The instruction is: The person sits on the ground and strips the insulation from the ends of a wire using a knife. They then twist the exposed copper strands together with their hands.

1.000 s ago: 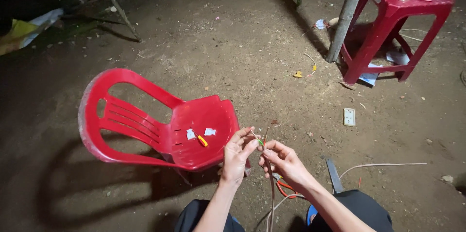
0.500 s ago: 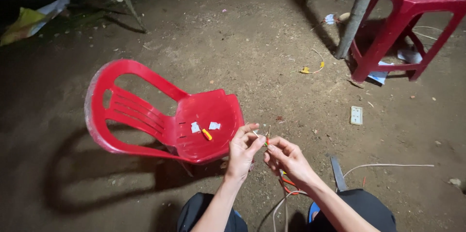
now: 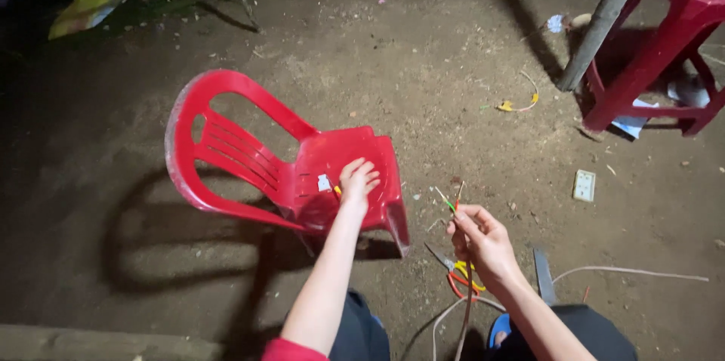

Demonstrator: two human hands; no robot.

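bare dirt floor (image 3: 453,104) lies open ahead; chair (image 3: 249,157) blocks the left, stool (image 3: 664,36) and pole (image 3: 600,21) the far right.

A bright red plastic chair (image 3: 287,172) with a slatted back stands on brown, speckled dirt ground (image 3: 423,66). On its seat lies a small white piece (image 3: 323,182) beside a sliver of yellow. The thin wires (image 3: 451,201) show green, red and pale tips above a brown cable. On the ground lie pliers (image 3: 461,278) with orange and yellow handles, a white rectangular socket (image 3: 584,185), a yellow scrap (image 3: 504,106) and a second red stool (image 3: 664,36). A yellow and white wrapper (image 3: 91,4) lies in shadow.
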